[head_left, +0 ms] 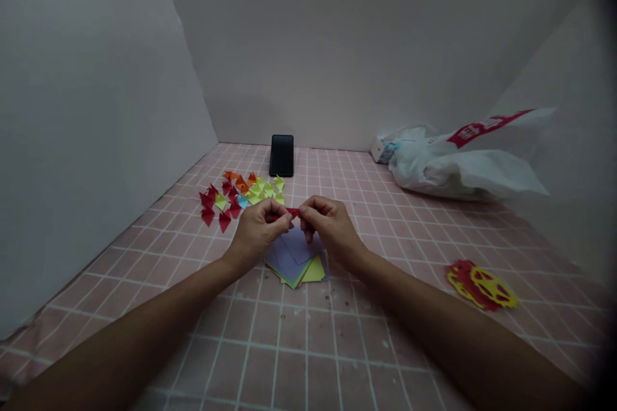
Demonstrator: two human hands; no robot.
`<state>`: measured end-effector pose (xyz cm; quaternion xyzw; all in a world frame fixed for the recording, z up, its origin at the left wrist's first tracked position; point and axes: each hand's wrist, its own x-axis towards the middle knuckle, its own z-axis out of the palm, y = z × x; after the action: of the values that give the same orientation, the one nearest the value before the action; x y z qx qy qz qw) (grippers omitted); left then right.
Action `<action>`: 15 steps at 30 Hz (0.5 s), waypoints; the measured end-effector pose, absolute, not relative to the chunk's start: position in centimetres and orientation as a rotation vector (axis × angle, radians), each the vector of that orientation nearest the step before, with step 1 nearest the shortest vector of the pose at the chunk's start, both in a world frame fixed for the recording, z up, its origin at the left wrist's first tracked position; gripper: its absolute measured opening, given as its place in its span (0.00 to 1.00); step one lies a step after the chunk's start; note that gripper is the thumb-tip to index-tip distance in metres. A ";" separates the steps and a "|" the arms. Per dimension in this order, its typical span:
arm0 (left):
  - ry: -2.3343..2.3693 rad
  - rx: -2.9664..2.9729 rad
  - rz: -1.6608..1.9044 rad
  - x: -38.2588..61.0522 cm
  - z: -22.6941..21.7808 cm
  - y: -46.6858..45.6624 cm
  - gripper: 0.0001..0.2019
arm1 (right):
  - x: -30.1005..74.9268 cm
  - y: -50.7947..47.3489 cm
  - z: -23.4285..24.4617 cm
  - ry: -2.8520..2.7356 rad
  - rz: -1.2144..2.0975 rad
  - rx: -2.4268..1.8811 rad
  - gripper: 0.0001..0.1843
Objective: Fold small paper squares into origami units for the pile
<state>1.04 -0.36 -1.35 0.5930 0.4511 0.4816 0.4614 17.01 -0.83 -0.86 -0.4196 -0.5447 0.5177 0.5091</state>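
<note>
Between my two hands is a small piece of folded red paper [292,212], partly hidden by the fingers. My left hand [261,223] pinches its left side with thumb and fingertips. On the other side, my right hand [329,223] pinches the right end. Both hands hover over a stack of coloured square paper [294,260], purple on top with green, orange and yellow edges showing. Just beyond my left hand lies a group of small folded paper birds [225,220] in red, orange, yellow and one light blue.
A black phone [281,155] stands near the back wall. At the back right lie a white plastic bag [463,167] with red print and a small box [380,149]. Red and yellow cut-out shapes [482,285] lie on the right of the pink tiled surface [299,347]. Walls enclose the sides.
</note>
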 end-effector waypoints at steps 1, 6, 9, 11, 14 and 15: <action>1.109 1.451 1.181 1.1 -1.3 -0.4 0.07 | 17.0 -0.8 -0.9 -1.312 1.250 -1.013 0.10; 1.111 1.411 1.174 1.1 -1.1 -0.4 0.08 | 17.0 -0.8 -1.0 -1.310 1.254 -1.006 0.10; 1.116 1.398 1.172 1.1 -1.1 -0.5 0.08 | 16.9 -0.8 -1.0 -1.302 1.253 -1.005 0.10; 1.113 1.398 1.164 1.1 -1.1 -0.4 0.08 | 16.9 -0.9 -1.0 -1.295 1.263 -1.007 0.10; 1.105 1.404 1.157 1.0 -1.1 -0.3 0.07 | 16.9 -0.9 -0.9 -1.306 1.275 -1.005 0.10; 1.104 1.403 1.157 1.0 -1.2 -0.3 0.08 | 17.0 -0.9 -0.9 -1.317 1.280 -1.003 0.11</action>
<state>1.03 -0.27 -1.16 0.5764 0.4537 0.4754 0.4857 16.99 -0.91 -0.93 -0.4148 -0.5446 0.5293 0.5011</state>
